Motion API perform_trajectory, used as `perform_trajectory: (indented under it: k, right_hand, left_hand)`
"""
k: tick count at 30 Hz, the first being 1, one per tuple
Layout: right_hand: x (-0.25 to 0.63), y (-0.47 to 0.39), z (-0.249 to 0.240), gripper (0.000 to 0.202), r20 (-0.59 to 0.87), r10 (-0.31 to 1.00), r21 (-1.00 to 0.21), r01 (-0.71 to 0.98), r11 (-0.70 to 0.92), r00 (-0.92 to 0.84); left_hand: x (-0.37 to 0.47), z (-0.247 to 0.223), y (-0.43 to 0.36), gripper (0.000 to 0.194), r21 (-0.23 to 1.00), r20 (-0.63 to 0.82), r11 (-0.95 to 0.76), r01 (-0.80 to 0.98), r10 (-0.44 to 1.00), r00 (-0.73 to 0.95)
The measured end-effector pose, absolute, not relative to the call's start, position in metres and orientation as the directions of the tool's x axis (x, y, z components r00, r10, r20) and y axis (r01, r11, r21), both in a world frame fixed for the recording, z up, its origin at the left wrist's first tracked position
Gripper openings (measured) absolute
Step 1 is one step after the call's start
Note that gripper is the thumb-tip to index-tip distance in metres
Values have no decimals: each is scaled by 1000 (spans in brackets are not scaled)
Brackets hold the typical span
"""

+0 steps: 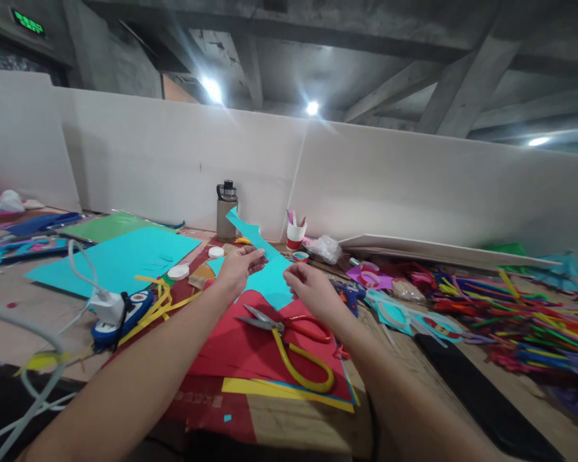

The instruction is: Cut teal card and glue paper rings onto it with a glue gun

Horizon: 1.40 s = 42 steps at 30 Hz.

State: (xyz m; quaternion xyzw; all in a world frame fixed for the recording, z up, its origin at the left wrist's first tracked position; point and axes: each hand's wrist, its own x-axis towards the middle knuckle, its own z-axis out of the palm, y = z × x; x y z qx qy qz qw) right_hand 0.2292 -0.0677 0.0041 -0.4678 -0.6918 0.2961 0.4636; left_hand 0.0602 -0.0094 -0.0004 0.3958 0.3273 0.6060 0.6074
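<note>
Turquoise paper (271, 282) stretches between both pinching hands (238, 269) (311, 287).

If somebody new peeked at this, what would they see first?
Probably the blue paper in the middle, pinched by the left hand, with the right hand at its edge. Next, maybe the red-and-yellow scissors lying on red paper just below. Then the colourful pile at the far right.

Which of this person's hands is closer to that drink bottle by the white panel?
The left. The left hand is on the near side of the bottle, slightly to its right; the right hand is also on the near side but farther right.
</note>
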Motion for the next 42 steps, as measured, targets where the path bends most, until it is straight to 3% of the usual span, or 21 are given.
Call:
perform_trajectory:
  k: [2,6,9,14,21,25,28,33,42]
  right_hand:
    - [240,-91,7,16,359,895,-640,628,442,-264]
    - [257,-135,2,21,75,912,-408,822,396,-402]
    - [258,-150,-10,39,-63,894,-287,866,410,-444]
    - [250,-147,-24,36,-31,865,-187,853,488,-501]
    - [252,-138,-15,22,79,876,-352,808,472,-477]
    - [246,-118,2,20,347,894,-507,745,434,-284]
    - [234,-92,9,24,466,875,-643,630,436,-130]
    - [212,-52,3,30,387,922,-881,301,365,13]
    - [208,-42,-11,31,293,956,-951,106,290,18]
  left_hand:
    - [55,1,-5,26,872,87,-56,-486,995,42]
    - [47,2,1,26,879,92,-70,-471,995,24]
    - [43,2,3,27,895,81,-61,-442,996,25]
    - [41,3,3,28,902,82,-57,-428,996,40]
    - [45,3,1,29,903,85,-51,-426,994,61]
    - [50,2,-2,29,911,85,-45,-411,993,79]
    - [53,4,-7,29,917,97,-44,-396,989,114]
    - [57,6,-14,28,922,119,-47,-383,979,167]
    - [63,4,-16,28,939,91,-17,-344,976,200]
